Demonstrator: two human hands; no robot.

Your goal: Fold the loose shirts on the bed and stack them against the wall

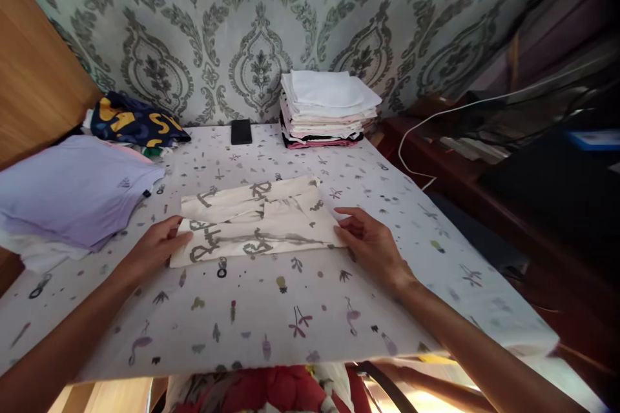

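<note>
A cream cloth garment (285, 232) with dark grey lettering lies folded into a long strip on the table; its exact kind cannot be made out. My left hand (162, 242) pinches its left end between thumb and fingers. At the opposite end, my right hand (365, 242) has thumb and fingers closed on the edge, the other fingers curled. The garment rests almost flat, with a fold line running along its length.
A patterned white cloth covers the table (310, 310). Folded clothes (327, 110) are stacked at the back, near a black phone (241, 131). On the left lie a lilac garment (77, 181) and a navy-yellow cloth (135, 121). A white cable (465, 106) hangs at the right.
</note>
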